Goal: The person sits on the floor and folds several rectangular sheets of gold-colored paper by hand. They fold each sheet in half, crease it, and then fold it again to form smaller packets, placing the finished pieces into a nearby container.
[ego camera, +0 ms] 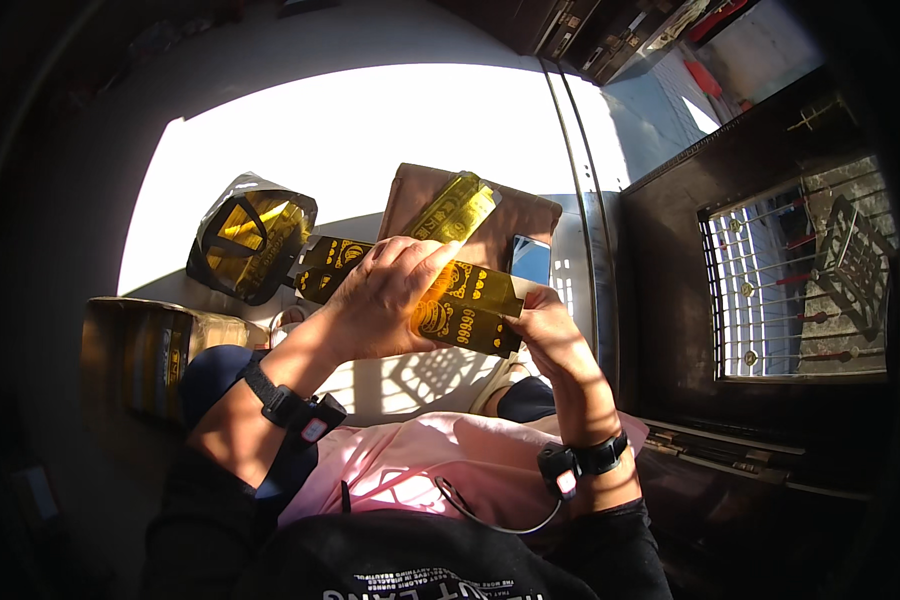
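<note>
Before my lap, both hands hold a flat gold card sheet [487,298], printed with dark ornaments and creased lengthwise. My left hand [394,296] lies across its middle, fingers over the far edge. At the sheet's right end, my right hand [551,326] pinches the flaps between thumb and fingers. A folded gold card box [457,206] lies beyond my left fingers, on a brown board-like surface [412,191]. My left hand hides the near end of that box and part of the sheet.
A smartphone [531,259] lies on the brown surface's right side. At the left stand a black plastic bag [199,259] of gold card pieces and a cardboard box [221,334] with more gold pieces. A dark door [664,300] with a barred window is at the right.
</note>
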### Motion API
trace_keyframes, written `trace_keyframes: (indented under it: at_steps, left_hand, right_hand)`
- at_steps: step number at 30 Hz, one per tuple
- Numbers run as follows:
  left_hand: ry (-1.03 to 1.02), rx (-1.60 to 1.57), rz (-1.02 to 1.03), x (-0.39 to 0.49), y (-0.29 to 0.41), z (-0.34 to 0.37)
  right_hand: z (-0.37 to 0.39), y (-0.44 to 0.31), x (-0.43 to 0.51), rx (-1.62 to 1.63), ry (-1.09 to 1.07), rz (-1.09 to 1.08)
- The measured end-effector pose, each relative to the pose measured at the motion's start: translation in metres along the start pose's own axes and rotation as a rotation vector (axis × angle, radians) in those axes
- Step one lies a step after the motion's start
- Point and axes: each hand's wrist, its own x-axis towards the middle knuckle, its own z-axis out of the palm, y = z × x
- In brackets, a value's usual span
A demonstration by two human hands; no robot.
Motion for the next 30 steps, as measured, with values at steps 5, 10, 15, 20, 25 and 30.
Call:
trace_keyframes:
  at_steps: [5,10,15,20,25,30]
  left_hand:
    - [-0.062,-0.011,-0.052,-0.005,0.003,0.003]
    - [0.073,0.107,0.057,-0.006,0.002,0.009]
    - [0.048,0.116,0.053,-0.004,0.003,0.01]
    - [-0.207,0.012,-0.211,0.001,0.007,0.002]
    - [-0.226,-0.572,-0.644,0.002,0.002,-0.004]
    - [-0.093,-1.301,-0.692,0.005,0.011,0.008]
  right_hand:
    - [-0.006,0.006,0.003,-0.061,0.016,0.015]
    - [-0.011,0.013,0.013,-0.144,0.093,0.024]
    - [-0.019,0.016,0.015,-0.06,0.068,0.109]
    - [-0.021,0.013,0.018,0.015,0.004,0.208]
    - [-0.022,-0.008,0.013,0.071,0.135,0.125]
    - [0.01,-0.01,0.009,0.155,-0.053,-0.107]
